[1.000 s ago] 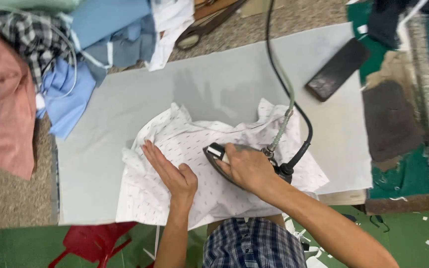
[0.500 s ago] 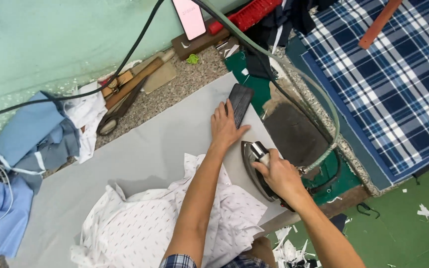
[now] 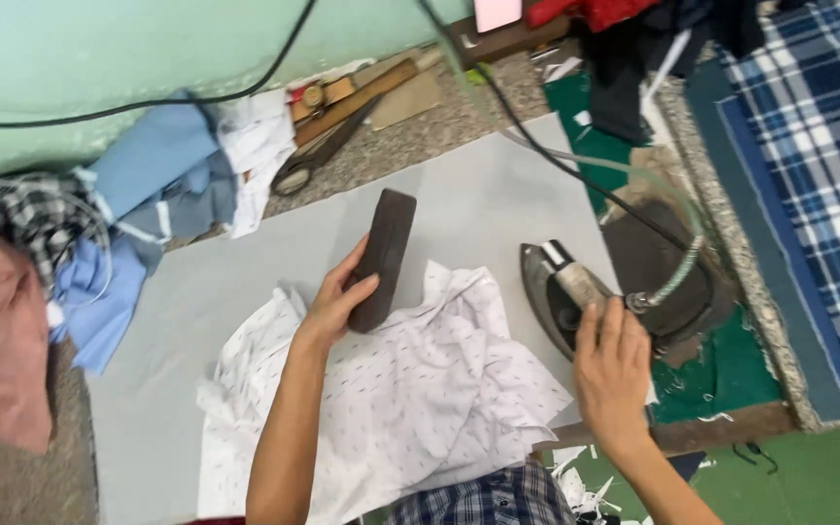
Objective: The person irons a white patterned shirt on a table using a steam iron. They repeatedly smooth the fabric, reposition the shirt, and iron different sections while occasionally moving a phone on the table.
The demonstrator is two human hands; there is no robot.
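I observe my left hand (image 3: 340, 297) at the centre of the frame, fingers wrapped around the lower end of a dark oblong block (image 3: 382, 256), which it grasps; the block's lower end rests on the white patterned shirt (image 3: 391, 399). The shirt lies crumpled across the lower centre, on the grey ironing pad (image 3: 478, 199). My right hand (image 3: 614, 374) sits lower right, fingers extended and loose, fingertips touching the rear of the iron's handle, not clenched around it. The iron (image 3: 561, 292) rests flat at the pad's right edge, just beside the shirt, its hose and dark cord running toward the upper frame. Blue folded cloth (image 3: 153, 175) lies upper left; large scissors (image 3: 308, 165) lie just beside it on the speckled surface. A blue checked fabric (image 3: 819, 146) fills the right edge
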